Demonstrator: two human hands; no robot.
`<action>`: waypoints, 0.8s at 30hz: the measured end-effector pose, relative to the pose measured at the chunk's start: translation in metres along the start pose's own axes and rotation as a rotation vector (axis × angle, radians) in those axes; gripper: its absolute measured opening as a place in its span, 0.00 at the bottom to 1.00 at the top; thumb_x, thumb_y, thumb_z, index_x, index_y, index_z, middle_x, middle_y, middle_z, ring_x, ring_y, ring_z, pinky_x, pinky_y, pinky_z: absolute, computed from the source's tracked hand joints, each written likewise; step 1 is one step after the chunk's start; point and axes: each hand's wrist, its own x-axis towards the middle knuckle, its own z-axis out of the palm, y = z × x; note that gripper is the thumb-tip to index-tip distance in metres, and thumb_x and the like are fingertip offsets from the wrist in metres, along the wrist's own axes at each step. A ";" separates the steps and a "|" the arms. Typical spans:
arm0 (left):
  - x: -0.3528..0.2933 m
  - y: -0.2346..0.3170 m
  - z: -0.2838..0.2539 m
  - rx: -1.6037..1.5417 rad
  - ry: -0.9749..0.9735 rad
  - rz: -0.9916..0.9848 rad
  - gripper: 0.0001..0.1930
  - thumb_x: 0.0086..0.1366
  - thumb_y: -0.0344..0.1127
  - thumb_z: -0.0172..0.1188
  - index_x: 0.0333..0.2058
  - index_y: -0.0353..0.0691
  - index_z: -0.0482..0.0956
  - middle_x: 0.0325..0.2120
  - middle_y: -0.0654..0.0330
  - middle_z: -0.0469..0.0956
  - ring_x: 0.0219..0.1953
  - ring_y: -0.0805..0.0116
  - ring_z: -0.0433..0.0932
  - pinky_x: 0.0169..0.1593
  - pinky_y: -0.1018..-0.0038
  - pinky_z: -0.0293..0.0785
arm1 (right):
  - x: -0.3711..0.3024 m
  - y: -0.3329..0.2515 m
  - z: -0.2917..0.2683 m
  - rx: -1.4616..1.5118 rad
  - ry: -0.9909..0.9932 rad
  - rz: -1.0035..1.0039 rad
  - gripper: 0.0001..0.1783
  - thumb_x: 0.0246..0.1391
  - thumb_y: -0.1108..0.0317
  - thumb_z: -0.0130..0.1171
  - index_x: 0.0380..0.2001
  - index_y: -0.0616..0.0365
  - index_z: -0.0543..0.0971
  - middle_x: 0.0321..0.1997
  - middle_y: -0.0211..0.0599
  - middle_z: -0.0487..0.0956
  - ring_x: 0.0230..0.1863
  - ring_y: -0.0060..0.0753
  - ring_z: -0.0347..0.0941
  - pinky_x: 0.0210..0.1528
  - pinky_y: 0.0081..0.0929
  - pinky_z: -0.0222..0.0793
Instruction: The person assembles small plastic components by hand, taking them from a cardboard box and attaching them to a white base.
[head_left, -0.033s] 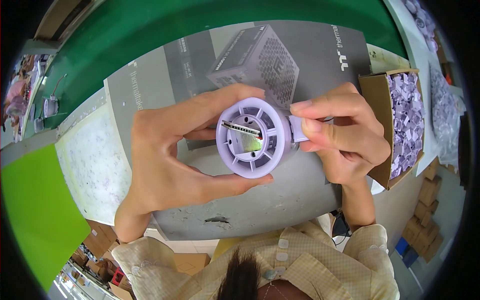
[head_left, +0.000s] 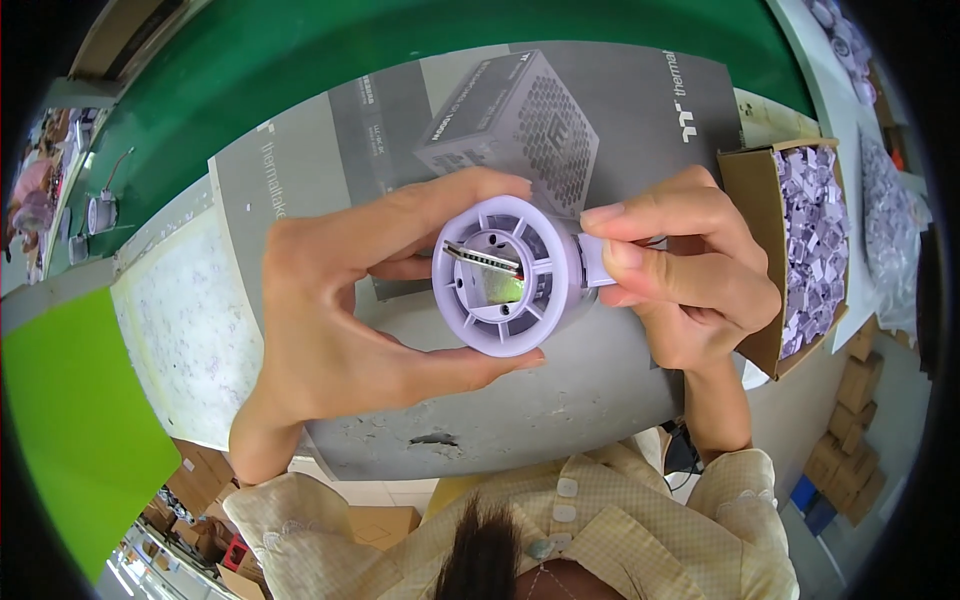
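The left hand (head_left: pixel 335 310) curved around the purple housing (head_left: pixel 541 266), gripping its rim between thumb and index finger. The right hand (head_left: pixel 700 265) pinched a small purple tab (head_left: pixel 596 262) between thumb and forefinger at the housing's right side (whether the two were joined, I could not tell). The housing was above the grey mat (head_left: pixel 600 400), open face up, with a thin board (head_left: pixel 483 258) sticking out of its hub at a slant. Beyond the right hand stood a box (head_left: pixel 752 200) of purple pieces (head_left: pixel 812 240).
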 end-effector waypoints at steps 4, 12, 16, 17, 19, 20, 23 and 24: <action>0.001 -0.006 -0.001 -0.143 -0.022 -0.009 0.42 0.29 0.26 0.81 0.50 0.28 0.77 0.43 0.51 0.82 0.45 0.66 0.81 0.45 0.73 0.81 | 0.001 -0.002 0.000 0.006 0.026 0.014 0.09 0.47 0.74 0.69 0.34 0.59 0.81 0.40 0.49 0.82 0.30 0.30 0.73 0.30 0.22 0.67; 0.002 -0.001 0.001 -0.129 -0.038 0.011 0.43 0.29 0.28 0.81 0.51 0.27 0.76 0.43 0.53 0.82 0.46 0.67 0.80 0.45 0.73 0.82 | 0.004 -0.004 -0.007 0.094 0.026 0.066 0.12 0.47 0.74 0.70 0.36 0.62 0.81 0.40 0.53 0.82 0.32 0.32 0.74 0.34 0.24 0.68; 0.002 -0.005 0.004 -0.131 0.001 0.004 0.42 0.30 0.27 0.80 0.51 0.28 0.76 0.43 0.53 0.82 0.47 0.67 0.81 0.46 0.73 0.82 | 0.003 -0.004 -0.005 0.038 0.038 0.075 0.12 0.46 0.75 0.70 0.36 0.62 0.81 0.40 0.53 0.81 0.32 0.33 0.75 0.33 0.24 0.69; 0.002 -0.006 0.004 -0.130 0.003 0.005 0.42 0.30 0.27 0.80 0.51 0.28 0.76 0.43 0.53 0.82 0.47 0.67 0.81 0.46 0.73 0.82 | 0.002 -0.005 -0.004 0.039 0.037 0.073 0.12 0.46 0.75 0.70 0.36 0.62 0.81 0.40 0.53 0.81 0.32 0.33 0.75 0.33 0.24 0.69; 0.000 -0.007 0.004 -0.152 0.019 -0.001 0.40 0.32 0.25 0.79 0.51 0.28 0.76 0.45 0.52 0.81 0.47 0.67 0.81 0.46 0.72 0.82 | 0.003 -0.007 -0.001 -0.014 0.060 0.051 0.12 0.45 0.76 0.70 0.35 0.62 0.81 0.39 0.52 0.81 0.32 0.34 0.75 0.32 0.24 0.69; -0.001 -0.007 0.006 -0.151 0.024 -0.002 0.40 0.32 0.25 0.79 0.51 0.28 0.76 0.45 0.52 0.81 0.47 0.67 0.81 0.46 0.72 0.82 | 0.003 -0.007 0.000 -0.010 0.057 0.048 0.12 0.45 0.76 0.70 0.35 0.62 0.81 0.39 0.52 0.81 0.32 0.34 0.75 0.32 0.24 0.69; -0.001 -0.009 0.011 -0.276 0.037 -0.073 0.39 0.34 0.23 0.78 0.51 0.29 0.76 0.46 0.51 0.80 0.47 0.67 0.80 0.47 0.73 0.82 | 0.003 -0.004 0.000 -0.034 0.053 0.032 0.11 0.45 0.77 0.70 0.34 0.61 0.81 0.40 0.50 0.81 0.32 0.33 0.74 0.31 0.23 0.68; 0.001 -0.011 0.011 -0.274 0.024 -0.029 0.37 0.37 0.25 0.78 0.51 0.28 0.76 0.43 0.53 0.81 0.44 0.69 0.81 0.47 0.74 0.81 | 0.002 -0.003 -0.002 -0.016 0.042 0.031 0.11 0.45 0.77 0.69 0.34 0.61 0.81 0.40 0.50 0.81 0.31 0.32 0.74 0.30 0.23 0.68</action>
